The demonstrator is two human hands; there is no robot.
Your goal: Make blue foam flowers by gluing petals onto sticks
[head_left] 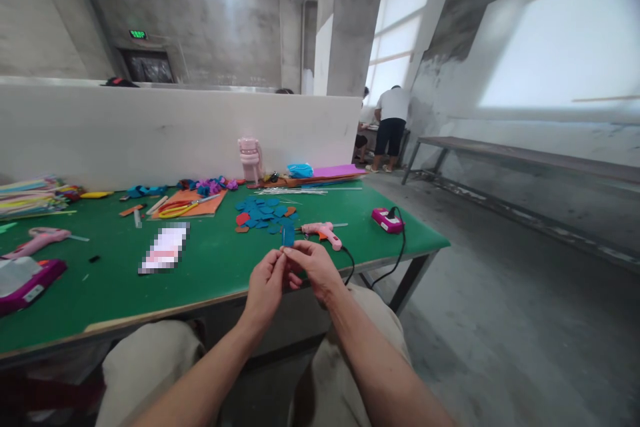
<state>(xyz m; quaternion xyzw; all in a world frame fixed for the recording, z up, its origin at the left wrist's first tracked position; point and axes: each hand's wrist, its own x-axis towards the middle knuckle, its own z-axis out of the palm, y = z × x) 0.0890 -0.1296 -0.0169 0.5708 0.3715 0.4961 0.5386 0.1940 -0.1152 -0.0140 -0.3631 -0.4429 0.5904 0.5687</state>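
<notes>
Both my hands meet just over the near edge of the green table [210,267]. My left hand [266,287] and my right hand [314,267] pinch a small teal foam piece [289,235] that stands upright between the fingertips. Beyond it lies a pile of teal foam cut-outs [265,212] with a red one among them. A pink glue gun [323,231] rests on the table right behind my right hand, its black cord running off the table edge.
Yellow-handled scissors [183,207] lie on an orange sheet. Another pink glue gun [43,239] and a magenta box [23,283] sit at left, a pink power strip [387,220] at right. A white partition [175,130] backs the table. A person [391,123] stands far off.
</notes>
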